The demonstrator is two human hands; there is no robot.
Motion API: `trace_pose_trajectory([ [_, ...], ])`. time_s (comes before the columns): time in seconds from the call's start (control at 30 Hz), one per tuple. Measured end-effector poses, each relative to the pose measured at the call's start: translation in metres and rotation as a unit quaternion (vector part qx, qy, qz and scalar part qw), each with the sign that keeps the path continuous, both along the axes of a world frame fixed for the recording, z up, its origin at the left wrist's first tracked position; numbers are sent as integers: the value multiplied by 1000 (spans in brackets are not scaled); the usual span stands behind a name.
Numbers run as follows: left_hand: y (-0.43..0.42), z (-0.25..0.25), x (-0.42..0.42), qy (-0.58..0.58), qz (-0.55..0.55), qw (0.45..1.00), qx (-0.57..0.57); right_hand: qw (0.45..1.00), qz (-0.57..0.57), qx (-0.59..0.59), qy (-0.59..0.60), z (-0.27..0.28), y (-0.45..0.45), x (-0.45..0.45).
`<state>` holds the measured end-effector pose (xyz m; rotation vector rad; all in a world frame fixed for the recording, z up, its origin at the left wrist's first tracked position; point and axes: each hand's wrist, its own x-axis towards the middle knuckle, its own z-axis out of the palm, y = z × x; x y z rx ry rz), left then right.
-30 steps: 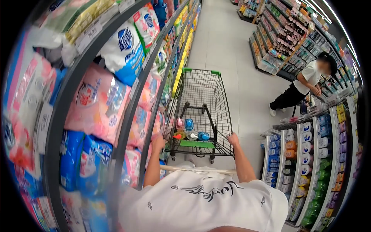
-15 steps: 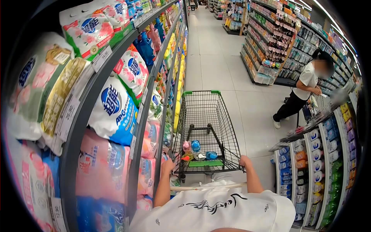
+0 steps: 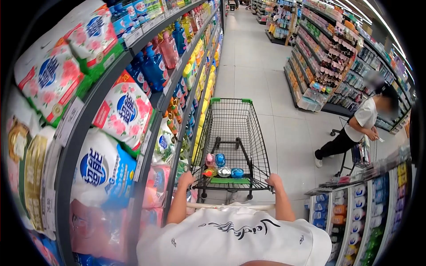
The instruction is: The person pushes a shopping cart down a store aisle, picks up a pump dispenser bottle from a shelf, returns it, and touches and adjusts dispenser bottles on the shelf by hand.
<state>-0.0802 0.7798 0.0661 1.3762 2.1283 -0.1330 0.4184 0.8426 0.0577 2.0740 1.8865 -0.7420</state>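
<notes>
Cart: black wire mesh, tapered; green corner caps at far end, green panel at near end. Stood upright on pale tiles; was lightly loaded near the handle end.

The left hand and right hand grip the near corners of a wire shopping cart holding several bottles, beside shelving stacked with printed bags, while another person stands ahead to the right
</notes>
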Motion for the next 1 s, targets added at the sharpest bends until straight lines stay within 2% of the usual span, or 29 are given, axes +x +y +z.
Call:
trace_pose_trajectory([
  [0.2, 103, -10, 5, 0, -10, 999, 32, 998, 11, 65, 2, 8, 101, 4],
  [0.3, 147, 15, 14, -9, 32, 999, 6, 991, -43, 125, 21, -5, 144, 5],
  [0.4, 190, 17, 13, -21, 31, 999, -10, 992, 7, 124, 8, 1, 181, 8],
  [0.47, 218, 45, 22, -19, 36, 998, -45, 995, -17, 97, 0, 5, 207, 7],
  [0.57, 254, 33, 15, -2, 35, 999, 13, 994, -34, 102, -6, 8, 239, 0],
  [0.67, 297, 33, 8, -9, 31, 999, -25, 992, -46, 118, -8, 2, 270, -8],
  [0.7, 306, 37, 11, 3, 39, 999, 15, 992, -32, 123, -16, 0, 282, -9],
  [0.9, 384, 30, 5, 6, 6, 999, 51, 993, -63, 100, -12, 10, 349, -7],
  [1.0, 428, 36, -2, 10, -2, 1000, 10, 993, -88, 80, -6, 14, 387, -15],
])
